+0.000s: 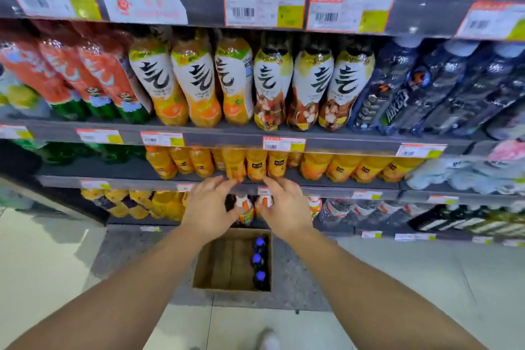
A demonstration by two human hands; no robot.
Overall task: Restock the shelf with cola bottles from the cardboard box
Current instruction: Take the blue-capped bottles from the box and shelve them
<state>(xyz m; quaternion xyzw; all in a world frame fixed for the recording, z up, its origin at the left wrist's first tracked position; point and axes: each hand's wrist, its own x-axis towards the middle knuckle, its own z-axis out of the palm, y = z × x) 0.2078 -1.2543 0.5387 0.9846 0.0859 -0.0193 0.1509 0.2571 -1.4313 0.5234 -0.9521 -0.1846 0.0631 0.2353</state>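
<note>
Three cola bottles (259, 260) with blue caps stood in a line along the right wall of the cardboard box (204, 264), which sat open on the floor (42, 264) at the foot of the shelf (326, 183); the rest of the box showed bare cardboard. My hands were up above it, at the shelf edge in front of the orange drink bottles (257, 165). My left hand (207, 207) had its fingers spread and curled, holding nothing, and my right hand (285, 207) was likewise loosely spread and empty, just beside it. Higher shelves carried rows of juice bottles (199, 82) and price tags (264, 7).
</note>
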